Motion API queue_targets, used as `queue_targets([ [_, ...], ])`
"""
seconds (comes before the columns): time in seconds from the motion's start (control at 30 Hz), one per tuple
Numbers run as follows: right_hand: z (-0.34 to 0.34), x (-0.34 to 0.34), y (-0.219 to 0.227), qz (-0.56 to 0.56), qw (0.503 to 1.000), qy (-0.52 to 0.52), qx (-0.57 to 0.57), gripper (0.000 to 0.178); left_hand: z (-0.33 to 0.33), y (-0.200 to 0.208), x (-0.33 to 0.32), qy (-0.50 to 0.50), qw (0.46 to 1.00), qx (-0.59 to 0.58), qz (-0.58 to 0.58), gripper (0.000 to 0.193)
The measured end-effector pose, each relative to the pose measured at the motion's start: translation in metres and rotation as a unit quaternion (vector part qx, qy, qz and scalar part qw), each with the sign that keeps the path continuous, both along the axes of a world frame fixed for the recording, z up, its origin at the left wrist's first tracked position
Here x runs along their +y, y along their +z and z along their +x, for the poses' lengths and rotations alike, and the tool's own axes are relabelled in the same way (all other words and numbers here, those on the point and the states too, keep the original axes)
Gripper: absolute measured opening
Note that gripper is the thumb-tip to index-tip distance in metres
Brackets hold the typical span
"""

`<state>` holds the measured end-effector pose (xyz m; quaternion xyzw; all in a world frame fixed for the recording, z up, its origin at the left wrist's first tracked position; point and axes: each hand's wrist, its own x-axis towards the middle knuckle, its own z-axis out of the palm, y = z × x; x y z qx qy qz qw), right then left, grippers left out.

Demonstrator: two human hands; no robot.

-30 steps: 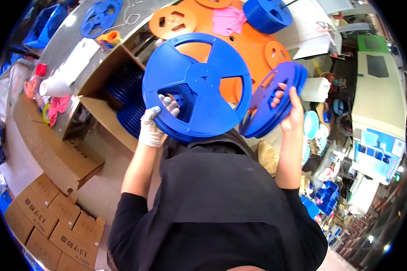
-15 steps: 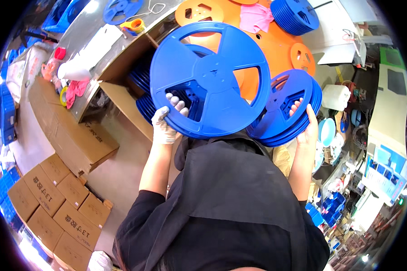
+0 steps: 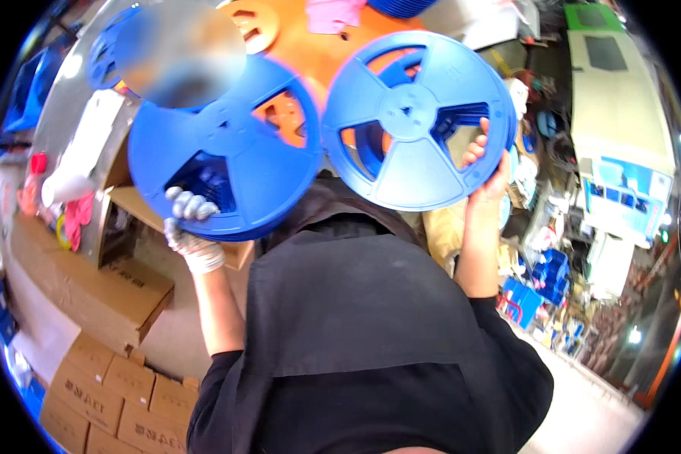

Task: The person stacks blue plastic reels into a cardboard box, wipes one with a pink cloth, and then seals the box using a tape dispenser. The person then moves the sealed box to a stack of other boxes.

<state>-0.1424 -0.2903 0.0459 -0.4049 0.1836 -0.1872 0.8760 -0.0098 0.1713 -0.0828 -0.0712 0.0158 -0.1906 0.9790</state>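
At left in the head view, our gloved left hand (image 3: 197,248) curls its fingers (image 3: 193,207) through a window of the left blue reels (image 3: 231,155); at right, our bare right hand (image 3: 494,181) clasps the right blue reels (image 3: 425,125). We judge these smooth, plastic-looking reels stiff, slippery, best held at rim and window.

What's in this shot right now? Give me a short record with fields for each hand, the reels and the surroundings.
Left hand: gloved, gripping the lower-left rim of the left blue reels
Right hand: bare, gripping the right rim of the right blue reels
Reel position: side by side, in front of the body
Beyond the reels: orange reel and pink cloth
Lower left: stacked cardboard cartons
Far right: cream-and-green machine
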Motion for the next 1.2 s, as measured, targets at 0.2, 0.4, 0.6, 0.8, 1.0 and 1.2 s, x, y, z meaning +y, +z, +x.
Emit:
queue_targets([
  [0.2, -0.012, 0.002, -0.001, 0.183, 0.965, 0.047, -0.18, 0.063, 0.018, -0.007, -0.016, -0.03, 0.916, -0.002, 0.4, 0.036],
  [0.4, -0.007, 0.007, -0.004, 0.248, 0.93, 0.105, -0.25, 0.065, -0.025, 0.005, -0.023, -0.006, 0.822, -0.005, 0.57, 0.028],
  [0.6, 0.015, 0.017, 0.008, 0.265, 0.929, 0.127, -0.225, 0.058, -0.043, -0.004, -0.055, 0.116, 0.824, -0.155, 0.532, 0.037],
  [0.8, 0.045, 0.035, 0.012, 0.261, 0.939, 0.142, -0.175, 0.052, -0.05, 0.001, -0.078, 0.037, 0.743, -0.199, 0.638, 0.06],
  [1.0, 0.061, 0.061, 0.019, 0.261, 0.955, 0.102, -0.102, 0.05, -0.019, 0.023, -0.085, 0.285, 0.292, -0.597, 0.691, 0.048],
  [1.2, 0.099, 0.09, 0.033, 0.165, 0.974, 0.149, -0.046, 0.055, -0.03, 0.041, -0.096, 0.029, 0.532, -0.468, 0.705, 0.052],
])
